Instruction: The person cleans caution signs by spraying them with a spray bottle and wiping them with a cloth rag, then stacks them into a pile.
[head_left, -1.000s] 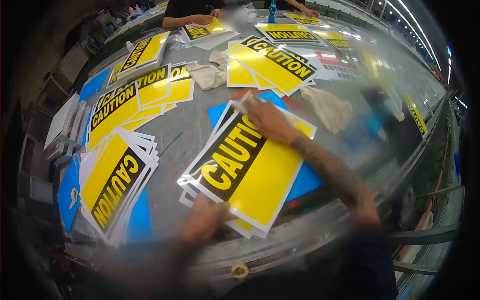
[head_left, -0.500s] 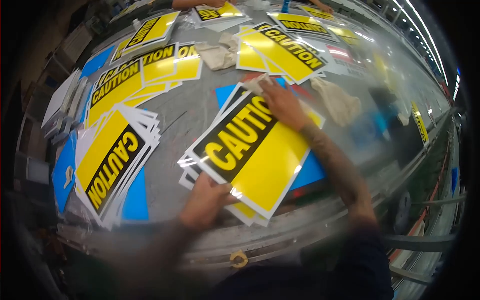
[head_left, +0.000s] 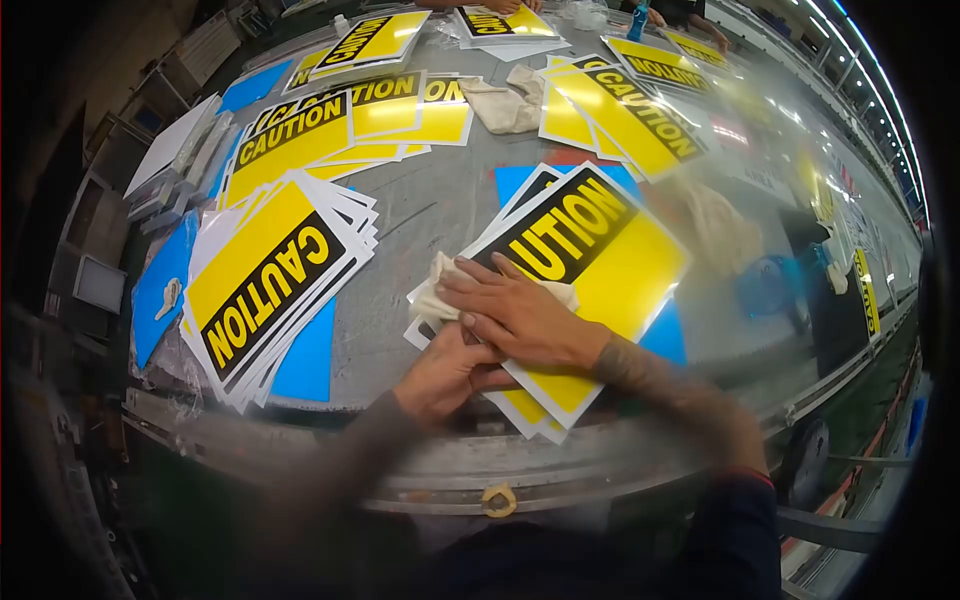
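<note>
A yellow and black caution sign point(head_left: 625, 285) lies tilted on top of a few more signs in front of me. My right hand point(head_left: 530, 322) presses a crumpled cream cloth point(head_left: 432, 304) onto the sign's near-left corner, covering the first letters of its black band. Close beside it, my left hand point(head_left: 445, 375) grips the sign's near-left edge, with the fingers partly hidden. Blue sheets point(head_left: 664, 335) show from beneath this stack. To the left, a fanned stack of caution signs point(head_left: 265, 275) rests on another blue sheet point(head_left: 308, 350).
More caution signs point(head_left: 292, 140) are spread across the grey table point(head_left: 410, 205). Beige cloths point(head_left: 505, 103) lie among them. White panels point(head_left: 170, 150) are piled at the left edge. Other people's hands point(head_left: 500, 6) work at the far side, near a blue bottle point(head_left: 637, 22).
My right hand has slid the cloth from the sign's far end down to its near-left corner, next to my left hand. The camera view has shifted, and my left hand still holds the edge.
</note>
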